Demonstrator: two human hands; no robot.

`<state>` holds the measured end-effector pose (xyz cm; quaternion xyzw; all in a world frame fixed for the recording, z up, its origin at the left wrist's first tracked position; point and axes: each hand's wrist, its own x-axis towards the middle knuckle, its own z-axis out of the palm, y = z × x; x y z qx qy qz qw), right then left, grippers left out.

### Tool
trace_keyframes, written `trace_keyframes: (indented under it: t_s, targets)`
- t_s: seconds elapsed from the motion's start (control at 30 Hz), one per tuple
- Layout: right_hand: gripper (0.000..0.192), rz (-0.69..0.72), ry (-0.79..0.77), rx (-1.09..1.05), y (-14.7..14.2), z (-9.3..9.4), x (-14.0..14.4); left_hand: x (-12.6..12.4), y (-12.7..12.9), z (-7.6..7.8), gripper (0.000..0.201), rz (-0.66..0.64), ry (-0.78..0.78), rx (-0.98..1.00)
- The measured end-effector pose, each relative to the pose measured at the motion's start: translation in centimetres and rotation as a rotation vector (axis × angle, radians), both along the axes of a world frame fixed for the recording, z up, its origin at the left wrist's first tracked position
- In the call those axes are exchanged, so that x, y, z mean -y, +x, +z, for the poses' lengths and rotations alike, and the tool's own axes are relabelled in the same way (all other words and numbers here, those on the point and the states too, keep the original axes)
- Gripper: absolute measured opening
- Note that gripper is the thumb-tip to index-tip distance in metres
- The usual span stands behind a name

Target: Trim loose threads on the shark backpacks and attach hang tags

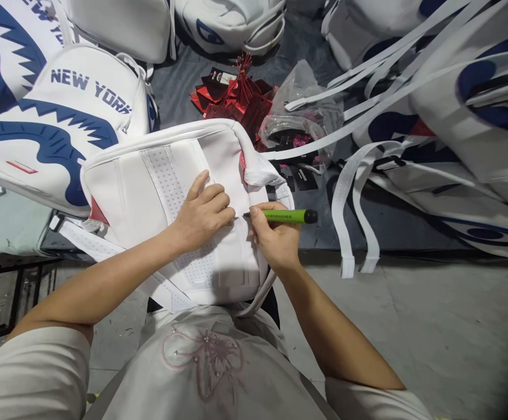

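Laid on the smooth dark-grey worktop (170, 96): a fanned bundle of glossy red tags (236, 108), a crumpled clear plastic bag (298, 84) just beside, a small black rectangular card (305, 178) and, heaped at right, white navy-printed backpacks (490, 153), apparently resting straight on it.

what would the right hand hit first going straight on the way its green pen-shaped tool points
Probably the left hand, whose fingers lie over the white backpack just past the tip of the green tool; depth is hard to judge.

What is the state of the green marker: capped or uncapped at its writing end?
Uncapped: the green marker in the right hand shows a narrow dark tip over the white backpack.
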<state>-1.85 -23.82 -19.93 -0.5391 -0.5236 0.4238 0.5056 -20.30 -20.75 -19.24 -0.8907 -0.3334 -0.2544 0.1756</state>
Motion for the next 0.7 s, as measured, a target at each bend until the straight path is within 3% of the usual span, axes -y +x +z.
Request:
trace_keyframes:
  t_s: [0.27, 0.4, 0.53, 0.7]
  targets:
    - [0.028, 0.051, -0.049, -0.013, 0.3, -0.3, -0.3, 0.0, 0.2, 0.7, 0.019, 0.029, 0.043, -0.046]
    - [0.027, 0.063, -0.039, 0.069, 0.5, 0.3, 0.2, 1.0, 0.5, 1.6, 0.019, 0.024, -0.078, -0.001]
    - [0.031, 0.083, -0.048, 0.111, 0.5, -0.5, -0.3, 0.6, 0.9, -0.1, 0.011, 0.044, -0.153, 0.115]
    - [0.037, 0.076, 0.01, 0.112, 0.6, -1.5, -1.0, -0.5, 1.4, -2.1, 0.015, 0.006, -0.039, 0.235]
